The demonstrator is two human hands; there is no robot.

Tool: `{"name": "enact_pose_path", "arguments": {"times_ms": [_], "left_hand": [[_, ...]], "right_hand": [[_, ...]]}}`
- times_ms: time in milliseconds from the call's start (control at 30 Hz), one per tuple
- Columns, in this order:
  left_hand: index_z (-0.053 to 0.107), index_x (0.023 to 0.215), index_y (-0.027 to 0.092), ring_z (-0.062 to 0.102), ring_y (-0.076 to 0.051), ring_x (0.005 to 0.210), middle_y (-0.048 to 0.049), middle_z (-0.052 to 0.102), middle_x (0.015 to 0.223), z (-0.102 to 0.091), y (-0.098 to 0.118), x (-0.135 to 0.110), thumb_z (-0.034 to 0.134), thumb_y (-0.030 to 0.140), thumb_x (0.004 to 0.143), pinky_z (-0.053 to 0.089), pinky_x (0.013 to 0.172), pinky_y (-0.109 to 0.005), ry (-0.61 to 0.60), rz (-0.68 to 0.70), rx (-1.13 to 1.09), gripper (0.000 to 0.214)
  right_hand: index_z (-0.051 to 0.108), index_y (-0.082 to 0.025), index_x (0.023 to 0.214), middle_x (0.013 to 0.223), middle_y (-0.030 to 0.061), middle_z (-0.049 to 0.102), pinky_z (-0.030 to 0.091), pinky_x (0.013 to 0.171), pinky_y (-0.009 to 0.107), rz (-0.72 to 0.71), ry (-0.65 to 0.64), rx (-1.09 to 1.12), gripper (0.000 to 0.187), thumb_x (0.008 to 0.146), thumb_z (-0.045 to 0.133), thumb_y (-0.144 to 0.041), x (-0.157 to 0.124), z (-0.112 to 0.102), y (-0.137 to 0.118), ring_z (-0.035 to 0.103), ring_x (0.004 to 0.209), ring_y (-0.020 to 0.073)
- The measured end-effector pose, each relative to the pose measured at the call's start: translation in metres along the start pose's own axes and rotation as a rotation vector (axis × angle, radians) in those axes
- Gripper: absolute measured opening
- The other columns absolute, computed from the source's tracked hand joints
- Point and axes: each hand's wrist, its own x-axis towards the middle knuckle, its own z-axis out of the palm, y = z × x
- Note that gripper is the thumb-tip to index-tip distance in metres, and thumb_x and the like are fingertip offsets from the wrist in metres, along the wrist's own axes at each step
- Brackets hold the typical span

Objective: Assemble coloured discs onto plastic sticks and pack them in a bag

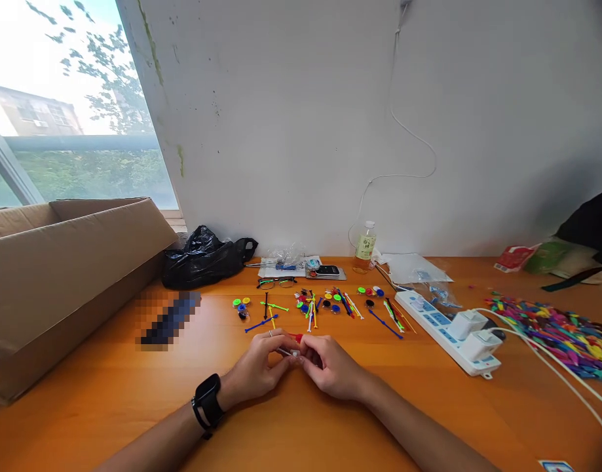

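My left hand (261, 367), with a black smartwatch on its wrist, and my right hand (330, 366) meet on the orange table (109, 406). Both have their fingers pinched together around a small red piece (297, 337) and a thin white stick (285, 353) between them. Just beyond my hands lie several small coloured discs (330, 298) and thin coloured sticks (261, 323), scattered in a row.
A large open cardboard box (59, 275) stands at the left. At the back lie a black plastic bag (202, 259), glasses (276, 282) and a drink bottle (364, 247). At the right are a white power strip (448, 331) with plugs and a heap of coloured pieces (556, 331).
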Motion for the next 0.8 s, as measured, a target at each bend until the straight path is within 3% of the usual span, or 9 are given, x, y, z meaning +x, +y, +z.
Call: {"name": "enact_pose_path", "arguments": {"times_ms": [267,567,800], "left_hand": [[0.077,0.107,0.019,0.074,-0.021,0.095,-0.0096,0.079,0.105,0.002,-0.005,0.001,0.064,0.025,0.099,0.060,0.087,-0.032,0.015,-0.018,-0.005,0.017],[0.080,0.106,0.018,0.075,-0.021,0.086,-0.0085,0.082,0.099,0.001,-0.015,0.007,0.066,0.034,0.097,0.059,0.076,-0.028,0.001,-0.191,-0.033,0.024],[0.081,0.101,0.019,0.070,-0.019,0.079,-0.0062,0.080,0.091,-0.001,-0.014,0.007,0.070,0.035,0.093,0.055,0.073,-0.026,-0.043,-0.164,0.068,0.021]], "right_hand": [[0.059,-0.019,0.087,0.075,-0.0005,0.062,0.039,0.061,0.024,0.001,0.001,0.006,0.013,0.097,0.060,-0.026,0.001,-0.001,0.003,0.053,0.066,0.0134],[0.067,-0.019,0.087,0.074,0.0015,0.067,0.036,0.059,0.025,0.064,0.009,-0.102,0.019,0.098,0.062,-0.035,0.004,-0.018,-0.005,0.055,0.064,0.0148],[0.071,-0.018,0.083,0.074,0.0036,0.070,0.035,0.059,0.026,0.140,-0.040,-0.245,0.019,0.095,0.062,-0.029,0.005,-0.027,-0.004,0.059,0.065,0.0161]]}}
